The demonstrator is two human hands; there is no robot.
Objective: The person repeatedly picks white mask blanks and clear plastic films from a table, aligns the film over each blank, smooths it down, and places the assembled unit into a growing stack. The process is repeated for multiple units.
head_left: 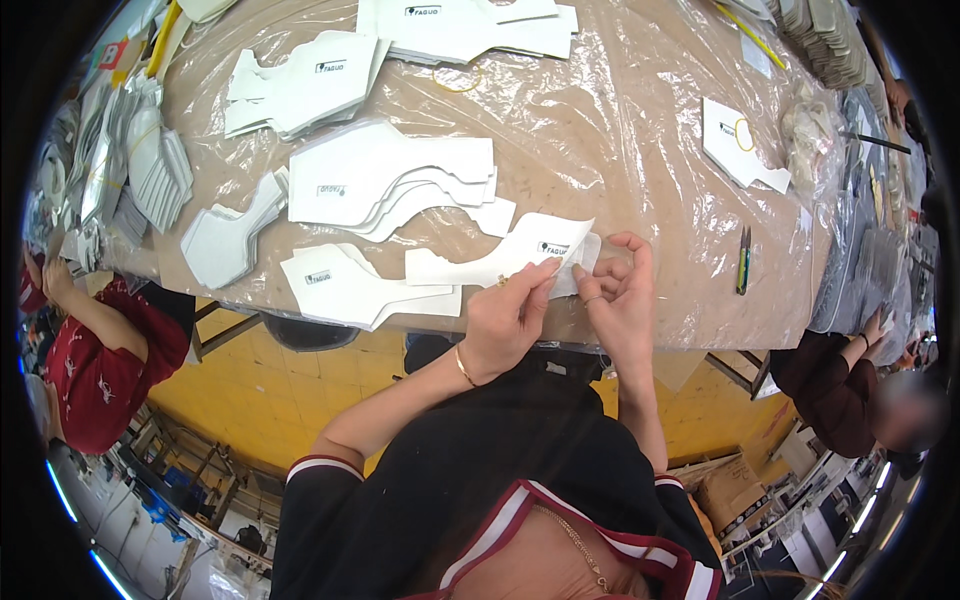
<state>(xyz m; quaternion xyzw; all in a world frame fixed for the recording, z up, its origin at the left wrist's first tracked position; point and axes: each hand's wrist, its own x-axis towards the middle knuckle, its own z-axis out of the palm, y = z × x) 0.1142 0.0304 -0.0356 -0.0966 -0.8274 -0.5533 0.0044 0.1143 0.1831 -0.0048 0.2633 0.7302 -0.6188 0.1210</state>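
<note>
A flat white cut piece (530,238) with a small dark printed mark is held over the near edge of the table. My left hand (508,318) pinches its near right part between thumb and fingers. My right hand (622,295), fingers curled, pinches the right edge, where a thin paler layer (592,252) stands apart from the piece. Whether that layer is a backing or a second piece, I cannot tell. Just left of my left hand lies a small stack of similar white pieces (335,285). Behind it is a larger fanned stack (365,180).
More white stacks (310,80) lie at the back and left on the plastic-covered table (620,130). On the right are a single white piece (735,145) with a rubber band and a green-and-black pen-like tool (744,262). Other people (110,350) work at both sides.
</note>
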